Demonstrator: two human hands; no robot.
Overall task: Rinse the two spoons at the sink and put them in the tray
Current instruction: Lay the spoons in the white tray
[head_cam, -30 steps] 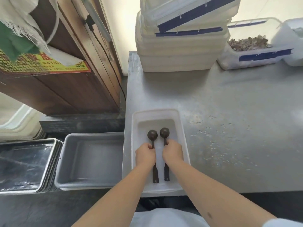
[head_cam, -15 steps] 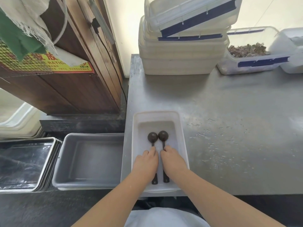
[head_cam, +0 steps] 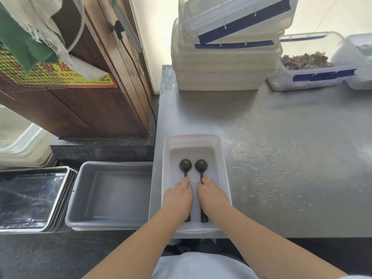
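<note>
Two dark brown spoons lie side by side in the white plastic tray point(head_cam: 222, 158) at the steel counter's front left corner, bowls pointing away from me. My left hand point(head_cam: 178, 196) lies flat over the handle of the left spoon point(head_cam: 185, 164), fingers stretched out. Over the handle of the right spoon point(head_cam: 201, 165) my right hand point(head_cam: 212, 195) rests the same way, fingertips touching the handle. Both handle ends stick out below my palms; the handles' middle parts are hidden.
A grey tub point(head_cam: 112, 194) sits left of the tray, with stacked metal trays point(head_cam: 30, 198) further left. Stacked lidded plastic boxes point(head_cam: 221, 67) and a box of dried bits point(head_cam: 306, 63) stand at the back of the wet counter point(head_cam: 281, 148). A wooden cabinet point(head_cam: 90, 107) rises at left.
My fists, closed around the spoon handles a second ago, have flattened out and slid back towards me. The spoons now lie on the tray floor.
</note>
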